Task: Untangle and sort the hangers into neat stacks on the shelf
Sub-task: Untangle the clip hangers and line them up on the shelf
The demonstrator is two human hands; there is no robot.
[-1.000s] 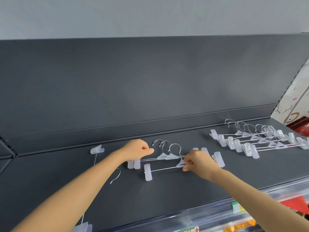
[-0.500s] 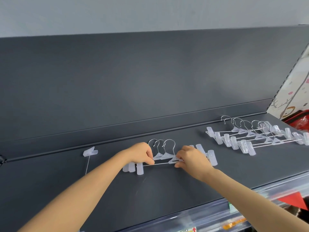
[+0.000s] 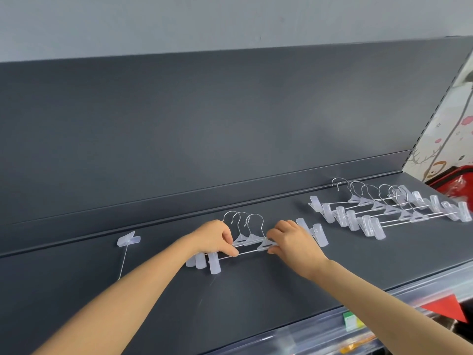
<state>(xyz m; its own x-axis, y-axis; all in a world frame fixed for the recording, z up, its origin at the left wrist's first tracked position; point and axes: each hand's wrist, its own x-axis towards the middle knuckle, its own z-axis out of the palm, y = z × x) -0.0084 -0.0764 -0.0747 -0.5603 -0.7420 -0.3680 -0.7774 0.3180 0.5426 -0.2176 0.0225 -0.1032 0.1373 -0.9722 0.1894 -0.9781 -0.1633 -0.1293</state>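
Squaring up a small stack of three clip hangers [image 3: 252, 243] on the dark shelf [image 3: 256, 298] looks like the step in hand. The left hand [image 3: 213, 238] pinches the metal bar near its left end, fingers curled shut on it just above the frosted clips [image 3: 204, 262]; the right hand [image 3: 291, 240] is closed on the bar and plastic shoulder piece at the other side, its grip narrow — thumb under, fingers over. The three wire hooks [image 3: 243, 222] stand nearly in line between the hands, and the right-end clips [image 3: 316, 233] peek out past the right hand.

Well apart to the right lies a second group of hangers [image 3: 389, 210], fanned and overlapping rather than neatly nested. To the left, a lone hanger [image 3: 126, 245] lies at an angle, one clip toward the back wall and its bar running under the left forearm.

By my judgement the sorting is partway done. The next move calls for nudging the three bars flush so clips and hooks nest, then letting go gently — these light plastic pieces would slide easily. After that, the stray hanger would want collecting.
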